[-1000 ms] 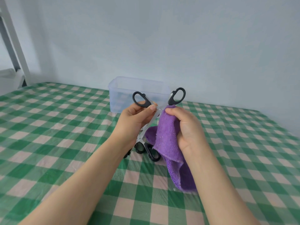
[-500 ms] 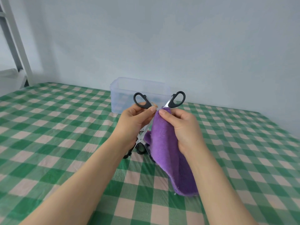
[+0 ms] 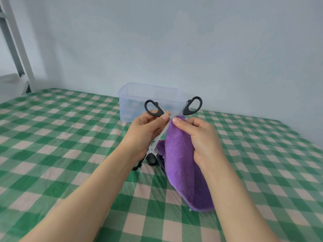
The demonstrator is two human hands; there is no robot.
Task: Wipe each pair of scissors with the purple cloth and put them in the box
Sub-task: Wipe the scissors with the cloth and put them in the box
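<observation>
Hands mid-wipe: our left hand (image 3: 148, 130) pinches the scissors (image 3: 186, 110), handles up, blades slanting down; our right hand (image 3: 204, 138) grips the purple cloth (image 3: 181, 163) round one blade. The clear box (image 3: 134, 102) stands straight ahead, beyond them.

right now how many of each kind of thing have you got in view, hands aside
scissors: 2 (held scissors, open, in the left hand; table scissors lying behind the hands, partly hidden, so there may be more)
purple cloth: 1, gripped by the right hand
clear plastic box: 1
total: 4 seen
</observation>
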